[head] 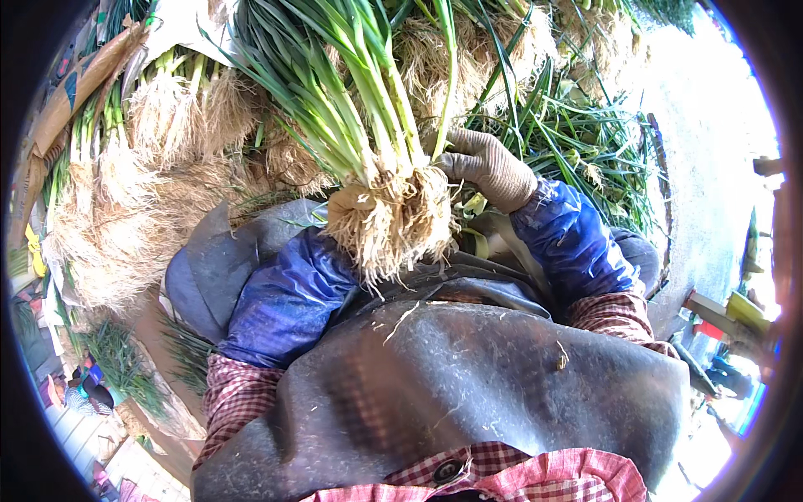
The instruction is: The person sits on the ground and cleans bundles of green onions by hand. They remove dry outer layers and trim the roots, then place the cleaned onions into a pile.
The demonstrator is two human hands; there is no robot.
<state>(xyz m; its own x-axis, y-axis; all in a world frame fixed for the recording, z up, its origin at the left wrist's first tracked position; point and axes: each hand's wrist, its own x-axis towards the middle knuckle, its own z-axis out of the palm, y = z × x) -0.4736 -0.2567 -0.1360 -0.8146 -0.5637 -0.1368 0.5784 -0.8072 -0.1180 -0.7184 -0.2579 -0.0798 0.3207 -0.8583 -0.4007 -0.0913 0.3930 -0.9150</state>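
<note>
A bunch of green garlic-like plants (370,119), with long green leaves and pale stalks, stands upright before my apron. Its tangled, straw-coloured roots (401,219) hang toward me. My gloved left hand (346,206) grips the bunch at the root end and is mostly hidden by the roots. On the other side, my gloved right hand (486,164) has thumb and fingers closed on the base of a single stalk (446,81) at the bunch's edge. Both forearms wear blue waterproof sleeves.
Rooted bunches (169,113) lie heaped at the left, more roots (439,63) behind. Loose green leaves (583,144) pile beyond my right hand. A dark apron (470,370) covers my lap. Brown cardboard (81,94) edges the left; another person (88,392) is far lower left.
</note>
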